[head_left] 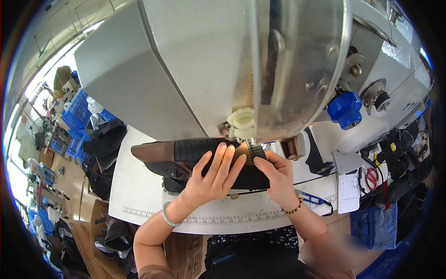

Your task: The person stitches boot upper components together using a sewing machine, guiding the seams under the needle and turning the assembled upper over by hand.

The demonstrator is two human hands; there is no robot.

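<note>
A black and brown sewn piece (158,154) with a ribbed black panel lies under the head of a large grey sewing machine (186,69). I cannot tell exactly what article it is. My left hand (211,174) lies on it with fingers stretched out, the tips close to the lit needle area. At the piece's right end, my right hand (274,174) pinches its black ribbed edge between thumb and fingers. The machine's head hides the needle and the far side of the piece.
A white table (139,186) with a printed ruler carries a blue-handled cutter (312,199), a paper sheet (348,193) and red scissors (371,179) at right. A blue knob (344,110) juts from the machine. Cardboard boxes (83,237) and blue crates (76,111) stand left.
</note>
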